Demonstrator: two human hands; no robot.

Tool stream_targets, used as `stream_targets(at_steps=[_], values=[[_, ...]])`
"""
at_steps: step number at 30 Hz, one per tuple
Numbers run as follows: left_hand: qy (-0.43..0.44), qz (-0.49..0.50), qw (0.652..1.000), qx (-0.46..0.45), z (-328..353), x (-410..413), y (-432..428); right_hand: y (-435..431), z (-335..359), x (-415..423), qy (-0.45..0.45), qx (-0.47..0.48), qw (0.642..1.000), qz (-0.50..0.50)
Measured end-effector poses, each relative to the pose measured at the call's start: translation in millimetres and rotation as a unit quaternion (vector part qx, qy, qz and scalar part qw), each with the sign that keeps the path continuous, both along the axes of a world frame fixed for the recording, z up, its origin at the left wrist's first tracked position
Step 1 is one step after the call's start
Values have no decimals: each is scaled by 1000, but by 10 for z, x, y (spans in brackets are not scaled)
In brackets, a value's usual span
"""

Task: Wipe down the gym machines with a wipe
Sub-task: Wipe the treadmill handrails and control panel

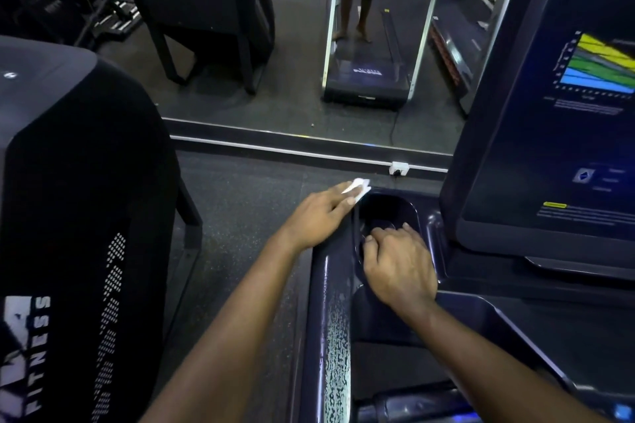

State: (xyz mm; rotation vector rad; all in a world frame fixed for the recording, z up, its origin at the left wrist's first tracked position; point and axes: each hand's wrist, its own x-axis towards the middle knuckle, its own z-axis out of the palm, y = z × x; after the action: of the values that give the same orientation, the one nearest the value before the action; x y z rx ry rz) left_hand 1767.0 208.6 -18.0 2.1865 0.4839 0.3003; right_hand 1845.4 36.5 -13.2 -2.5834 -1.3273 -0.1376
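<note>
Wipe (359,187), white and folded, lies on the far-left rim of the cup holder (410,213) of the treadmill console (446,227), under the fingertips of the left hand (318,216). Those fingers lie nearly straight and close together, pressing it down; the thumb is hidden. The right hand (395,266) reaches into the cup holder with its fingers curled together, and nothing is seen in them. Droplets speckle the handrail (335,336) between the forearms. A screen (563,120) with a coloured chart stands to the right, a mirror (292,86) ahead.
</note>
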Motion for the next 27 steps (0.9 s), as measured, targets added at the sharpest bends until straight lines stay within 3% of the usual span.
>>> stream_targets(at_steps=[6,11,18,22,27], values=[[-54,128,988,-65,-170,-587,-649,-49,-16,-27,-17,50,999,-12],[-51,175,979,-88,-144,-804,-1137,-95,-24,-28,-25,134,991,-12],[-38,176,984,-11,-85,-1144,-1628,-156,81,-19,116,174,977,41],[-40,176,984,-2,-77,-1286,-1878,-318,165,-10,275,252,927,36],[-1,143,990,18,50,-1128,-1853,-739,131,-160,273,315,909,-23]])
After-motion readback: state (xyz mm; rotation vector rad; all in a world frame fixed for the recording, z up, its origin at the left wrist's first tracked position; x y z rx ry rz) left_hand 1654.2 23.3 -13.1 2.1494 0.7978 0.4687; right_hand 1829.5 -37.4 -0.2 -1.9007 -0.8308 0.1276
